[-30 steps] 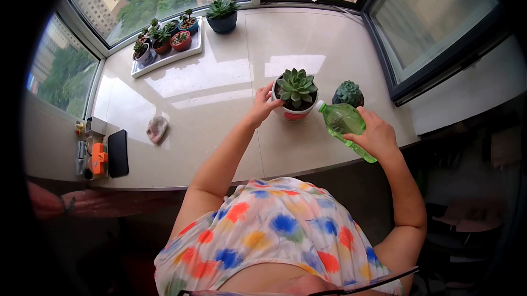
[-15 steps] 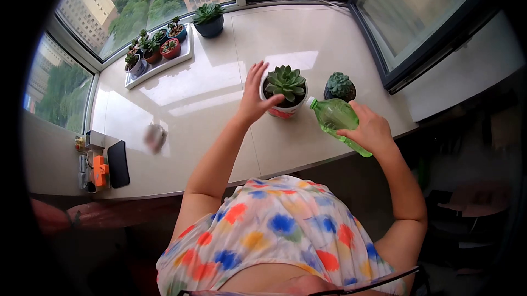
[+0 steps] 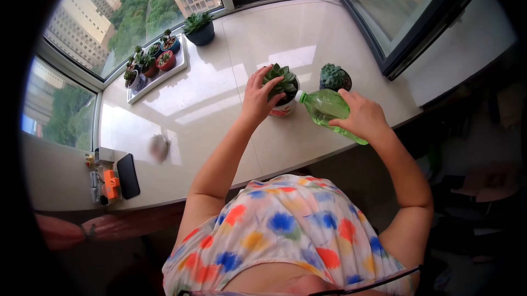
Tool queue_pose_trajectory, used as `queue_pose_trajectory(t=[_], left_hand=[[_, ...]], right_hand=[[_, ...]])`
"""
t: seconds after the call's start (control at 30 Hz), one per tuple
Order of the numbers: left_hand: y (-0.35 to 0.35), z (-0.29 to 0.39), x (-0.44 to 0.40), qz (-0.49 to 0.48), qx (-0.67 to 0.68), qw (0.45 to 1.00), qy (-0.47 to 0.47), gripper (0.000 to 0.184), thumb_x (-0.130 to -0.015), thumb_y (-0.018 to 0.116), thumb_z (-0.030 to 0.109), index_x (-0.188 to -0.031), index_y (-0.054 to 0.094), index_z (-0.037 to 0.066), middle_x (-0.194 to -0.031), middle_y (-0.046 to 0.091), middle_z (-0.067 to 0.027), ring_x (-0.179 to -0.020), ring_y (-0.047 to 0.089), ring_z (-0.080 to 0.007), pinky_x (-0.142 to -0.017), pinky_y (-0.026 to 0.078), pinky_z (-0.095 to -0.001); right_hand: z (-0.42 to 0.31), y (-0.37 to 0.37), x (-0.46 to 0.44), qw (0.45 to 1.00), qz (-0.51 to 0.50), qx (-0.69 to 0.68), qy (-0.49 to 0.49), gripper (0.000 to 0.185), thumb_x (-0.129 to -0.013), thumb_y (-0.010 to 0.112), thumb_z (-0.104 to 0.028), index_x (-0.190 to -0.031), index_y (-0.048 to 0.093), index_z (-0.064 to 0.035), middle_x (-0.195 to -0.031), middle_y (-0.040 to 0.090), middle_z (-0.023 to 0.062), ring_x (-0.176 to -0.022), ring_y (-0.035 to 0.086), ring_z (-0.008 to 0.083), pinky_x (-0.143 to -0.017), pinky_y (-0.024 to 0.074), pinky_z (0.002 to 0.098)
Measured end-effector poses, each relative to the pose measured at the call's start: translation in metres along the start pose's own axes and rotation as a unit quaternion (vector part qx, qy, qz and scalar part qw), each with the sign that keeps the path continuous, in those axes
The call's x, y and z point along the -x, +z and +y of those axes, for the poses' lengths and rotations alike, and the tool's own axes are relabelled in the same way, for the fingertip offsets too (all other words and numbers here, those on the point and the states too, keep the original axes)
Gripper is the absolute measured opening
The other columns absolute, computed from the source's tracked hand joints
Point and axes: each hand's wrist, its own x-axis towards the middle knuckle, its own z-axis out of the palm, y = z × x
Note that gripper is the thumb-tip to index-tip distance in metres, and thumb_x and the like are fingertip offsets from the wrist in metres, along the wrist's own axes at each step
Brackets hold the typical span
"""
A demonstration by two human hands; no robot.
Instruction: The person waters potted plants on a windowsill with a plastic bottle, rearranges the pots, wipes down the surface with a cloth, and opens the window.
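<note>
My right hand [image 3: 362,116] is wrapped round a green plastic bottle [image 3: 328,107], which is tilted with its white cap end toward a potted succulent [image 3: 285,80]. That succulent stands in a white pot with red marks [image 3: 281,110]. At its left side is my left hand [image 3: 260,94], with fingers and thumb on or just over the leaves; whether it grips them I cannot tell. Beyond the bottle sits a bluish-green succulent [image 3: 334,78] in a dark pot.
A white tray [image 3: 159,81] with several small potted plants and a dark-potted succulent [image 3: 198,28] stand by the window. At the left are a blurred pale object [image 3: 158,149], a black phone-like object [image 3: 128,177] and an orange item [image 3: 111,184]. An open window frame [image 3: 373,49] reaches over the right side.
My left hand has let go of the pot rim, lifted with spread fingers, and moved to the succulent's leaves. The bottle stays in my right hand, tilted. The camera view has shifted.
</note>
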Motion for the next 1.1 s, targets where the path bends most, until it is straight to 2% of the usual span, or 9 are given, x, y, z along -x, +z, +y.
queue_pose_trajectory(t=[0.3,0.6,0.7,0.8,0.9,1.0,1.03,1.1], left_hand=[[-0.002,0.0,-0.001,-0.01,0.021,1.0,-0.021,0.042,-0.079,0.076,0.019,-0.119,0.066,0.016,-0.143,0.046,-0.011,-0.129,0.044,-0.0354,-0.106,0.04,-0.0445],[-0.003,0.002,-0.001,-0.012,0.027,0.999,-0.032,0.042,-0.078,0.077,0.018,-0.119,0.067,0.018,-0.142,0.047,-0.0111,-0.13,0.043,-0.0362,-0.108,0.038,-0.0458],[-0.001,0.002,0.001,-0.012,0.003,1.0,-0.018,0.055,-0.074,0.08,0.019,-0.126,0.063,0.018,-0.146,0.042,-0.0129,-0.135,0.038,-0.0373,-0.11,0.036,-0.0466],[-0.003,0.009,0.004,0.006,0.009,0.999,-0.048,0.08,-0.069,0.084,0.018,-0.14,0.049,0.016,-0.151,0.032,-0.0157,-0.139,0.031,-0.0389,-0.112,0.033,-0.0475],[-0.003,0.007,0.02,0.035,0.049,0.991,-0.119,0.103,-0.067,0.086,0.016,-0.151,0.027,0.011,-0.154,0.023,-0.0184,-0.142,0.026,-0.0381,-0.115,0.029,-0.0475],[0.003,0.002,0.041,0.054,0.114,0.965,-0.23,0.107,-0.073,0.083,0.011,-0.154,0.013,0.008,-0.154,0.021,-0.0187,-0.142,0.028,-0.0342,-0.115,0.03,-0.046],[0.01,0.002,0.048,0.06,0.22,0.928,-0.295,0.105,-0.076,0.081,0.01,-0.154,0.011,0.008,-0.154,0.021,-0.0182,-0.142,0.028,-0.0324,-0.114,0.031,-0.045],[0.028,0.003,0.06,0.069,0.421,0.808,-0.407,0.102,-0.08,0.078,0.007,-0.154,0.007,0.007,-0.153,0.021,-0.0171,-0.141,0.03,-0.0289,-0.112,0.033,-0.0429]], right_hand=[[0.0,-0.009,-0.004,0.999,-0.027,0.017,0.011,0.085,-0.067,0.078,-0.059,-0.134,0.052,-0.0137,-0.107,0.062,0.0091,-0.098,0.065,0.0292,-0.083,0.0534,0.0415],[0.004,-0.01,-0.005,1.0,-0.022,0.02,0.002,0.083,-0.067,0.078,-0.058,-0.133,0.052,-0.0141,-0.106,0.063,0.0089,-0.097,0.065,0.0296,-0.083,0.0531,0.0417],[0.004,-0.011,-0.005,0.999,-0.025,0.019,0.005,0.083,-0.067,0.079,-0.057,-0.133,0.053,-0.0139,-0.105,0.063,0.0089,-0.097,0.065,0.0298,-0.083,0.0531,0.0418],[0.004,-0.01,-0.005,1.0,-0.017,0.008,0.0,0.083,-0.066,0.079,-0.056,-0.132,0.053,-0.0139,-0.105,0.063,0.0091,-0.097,0.065,0.0299,-0.083,0.0531,0.0419],[0.006,-0.007,-0.004,1.0,-0.01,0.005,-0.005,0.083,-0.066,0.079,-0.056,-0.133,0.053,-0.0141,-0.104,0.063,0.0091,-0.096,0.065,0.03,-0.082,0.0532,0.0419],[0.006,-0.006,-0.003,1.0,-0.003,0.006,-0.006,0.083,-0.066,0.079,-0.057,-0.132,0.053,-0.0142,-0.103,0.063,0.0093,-0.095,0.065,0.0302,-0.081,0.0535,0.042],[0.007,-0.005,-0.003,1.0,-0.004,0.005,-0.005,0.084,-0.066,0.079,-0.057,-0.133,0.053,-0.0142,-0.103,0.063,0.0093,-0.094,0.065,0.0303,-0.08,0.0536,0.0421],[0.01,-0.004,-0.004,1.0,-0.005,0.005,-0.002,0.084,-0.066,0.079,-0.058,-0.133,0.053,-0.0142,-0.102,0.063,0.0093,-0.094,0.066,0.0306,-0.08,0.0538,0.0423]])
